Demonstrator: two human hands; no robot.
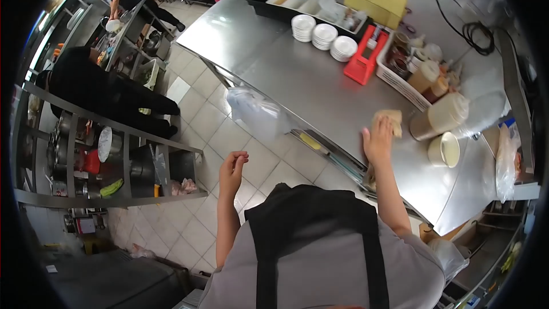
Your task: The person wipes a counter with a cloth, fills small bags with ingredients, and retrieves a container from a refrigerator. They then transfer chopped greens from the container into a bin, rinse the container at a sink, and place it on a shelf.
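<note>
My right hand presses down on a folded tan cloth on the stainless steel counter, its fingers over the cloth. To the right of that hand stand a large squeeze bottle with light brown contents and a cream-coloured cup. My left hand hangs in the air over the tiled floor, away from the counter. Its fingers are loosely bent with a gap at the thumb, and nothing shows in them.
Along the counter's back are stacked white dishes, a red grater-like tool, a white basket of bottles and a black tray of containers. A plastic bag hangs at the front edge. Two people work at left, near metal shelving.
</note>
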